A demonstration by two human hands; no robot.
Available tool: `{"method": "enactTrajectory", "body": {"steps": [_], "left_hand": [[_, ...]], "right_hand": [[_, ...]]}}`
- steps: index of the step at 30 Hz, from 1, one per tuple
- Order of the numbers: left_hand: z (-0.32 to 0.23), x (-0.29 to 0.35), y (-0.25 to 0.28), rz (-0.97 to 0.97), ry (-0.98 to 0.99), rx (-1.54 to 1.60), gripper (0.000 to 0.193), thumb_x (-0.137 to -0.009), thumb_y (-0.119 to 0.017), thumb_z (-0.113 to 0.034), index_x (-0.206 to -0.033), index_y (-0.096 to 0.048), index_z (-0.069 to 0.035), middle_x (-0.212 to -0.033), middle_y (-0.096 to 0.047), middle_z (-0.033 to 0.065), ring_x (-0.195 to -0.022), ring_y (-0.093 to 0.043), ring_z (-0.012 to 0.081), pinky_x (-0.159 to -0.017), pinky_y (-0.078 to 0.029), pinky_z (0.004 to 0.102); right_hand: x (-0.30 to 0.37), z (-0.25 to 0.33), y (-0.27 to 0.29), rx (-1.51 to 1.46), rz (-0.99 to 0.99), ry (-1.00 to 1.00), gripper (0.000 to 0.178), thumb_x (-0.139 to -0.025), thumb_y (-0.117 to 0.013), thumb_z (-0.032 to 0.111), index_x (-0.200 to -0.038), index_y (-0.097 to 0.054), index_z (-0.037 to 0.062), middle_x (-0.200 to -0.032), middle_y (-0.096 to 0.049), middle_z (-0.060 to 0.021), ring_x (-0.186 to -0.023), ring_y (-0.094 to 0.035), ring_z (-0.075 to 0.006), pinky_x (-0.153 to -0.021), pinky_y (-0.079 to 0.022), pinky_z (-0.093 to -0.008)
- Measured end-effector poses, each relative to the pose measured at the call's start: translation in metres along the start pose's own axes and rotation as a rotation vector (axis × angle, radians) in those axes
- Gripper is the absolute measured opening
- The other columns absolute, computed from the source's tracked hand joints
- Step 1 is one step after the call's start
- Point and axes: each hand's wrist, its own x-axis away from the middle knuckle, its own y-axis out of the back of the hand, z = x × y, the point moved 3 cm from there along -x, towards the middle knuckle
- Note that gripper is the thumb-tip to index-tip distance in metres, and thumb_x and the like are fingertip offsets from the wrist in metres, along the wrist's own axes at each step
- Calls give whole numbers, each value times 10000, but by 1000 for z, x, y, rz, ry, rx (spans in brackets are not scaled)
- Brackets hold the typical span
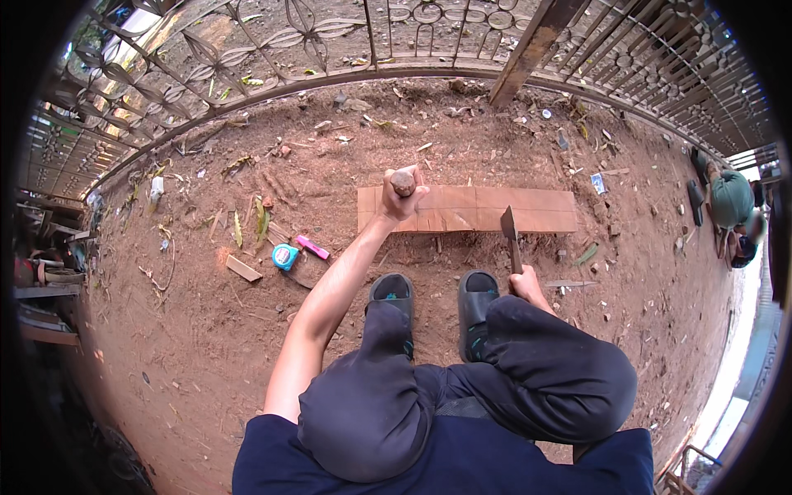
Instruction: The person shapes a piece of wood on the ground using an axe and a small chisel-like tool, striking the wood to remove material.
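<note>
My left hand (401, 202) is closed around a round piece of wood (403, 182), seen end-on, above the left part of a reddish-brown wooden beam (462, 208). Several lines cross the beam's top, and a notch shows along its near edge. On the right, my right hand (528, 286) grips a dark-bladed chopping knife (509, 227) by its handle. The blade points away from me and overlaps the beam's near edge in view; whether it touches the wood I cannot tell. What lies under my left fist is hidden.
Left of my feet lie a blue tape measure (285, 256), a pink marker (313, 247) and a small wood block (243, 267). A thin blade-like strip (571, 283) rests right of my right hand. A metal fence (313, 37) stands ahead. Another person (732, 200) is at far right.
</note>
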Motion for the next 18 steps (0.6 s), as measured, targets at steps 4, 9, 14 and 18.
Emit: {"method": "enactTrajectory", "body": {"steps": [4, 9, 14, 18], "left_hand": [[-14, 9, -1, 28, 15, 8, 232, -730, -650, -62, -586, -470, -34, -542, -541, 38, -487, -498, 93, -448, -377, 261], [-16, 10, -2, 19, -51, -143, 215, -724, -654, -65, -582, -496, -29, -543, -560, 48, -495, -527, 101, -468, -399, 261], [-13, 4, -7, 19, -8, -123, 193, -728, -652, -69, -601, -512, -31, -553, -573, 44, -504, -523, 89, -477, -404, 258], [-8, -10, -12, 46, -15, -76, 197, -738, -662, -70, -622, -506, -41, -567, -546, 23, -522, -500, 86, -482, -388, 268]], "right_hand": [[0, -4, 2, 6, -8, 0, 61, -716, -562, 29, -699, -539, -25, -577, -572, -90, -510, -581, -191, -474, -444, -365], [4, 6, -1, 48, -14, 19, 62, -711, -551, 33, -705, -539, -27, -583, -578, -97, -519, -589, -199, -486, -449, -373], [-1, -2, 0, 75, -44, 15, 86, -708, -557, 51, -712, -541, -33, -591, -587, -113, -535, -604, -207, -505, -464, -383], [-3, -7, 0, 71, -24, 6, 97, -707, -556, 57, -721, -553, -38, -600, -600, -124, -551, -620, -211, -521, -476, -385]]}}
